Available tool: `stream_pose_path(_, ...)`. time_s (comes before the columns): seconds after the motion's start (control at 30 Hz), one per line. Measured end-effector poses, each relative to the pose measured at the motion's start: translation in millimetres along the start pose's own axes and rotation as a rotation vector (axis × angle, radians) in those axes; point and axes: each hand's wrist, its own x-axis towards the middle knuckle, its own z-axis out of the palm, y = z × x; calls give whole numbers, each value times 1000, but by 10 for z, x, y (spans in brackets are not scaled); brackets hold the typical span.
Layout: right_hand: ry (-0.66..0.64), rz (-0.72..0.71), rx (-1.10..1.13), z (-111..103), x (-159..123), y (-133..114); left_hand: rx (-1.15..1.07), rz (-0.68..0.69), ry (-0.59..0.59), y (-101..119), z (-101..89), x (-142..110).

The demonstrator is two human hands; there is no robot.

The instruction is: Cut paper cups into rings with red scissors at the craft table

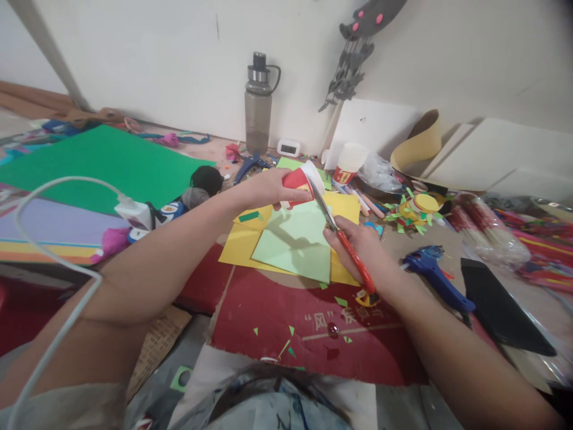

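Observation:
My left hand is closed around a red and white paper cup, tilted with its white open end towards the right. In my right hand is a pair of scissors with red handles. Their metal blades reach up to the cup's rim; whether they are cutting into it I cannot tell. Under both hands lie light green paper and yellow paper, on a dark red printed board strewn with small green scraps.
A blue glue gun and a black flat piece lie at the right. Behind stand a water bottle, another paper cup and a yellow-green paper figure. A white cable loops past my left arm, near green sheet.

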Motion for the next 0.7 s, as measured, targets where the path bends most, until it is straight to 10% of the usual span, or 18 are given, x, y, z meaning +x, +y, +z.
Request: stream_pose_path(0.7, -25, 32, -14, -27, -3, 4, 112, 13, 78, 17, 20, -5)
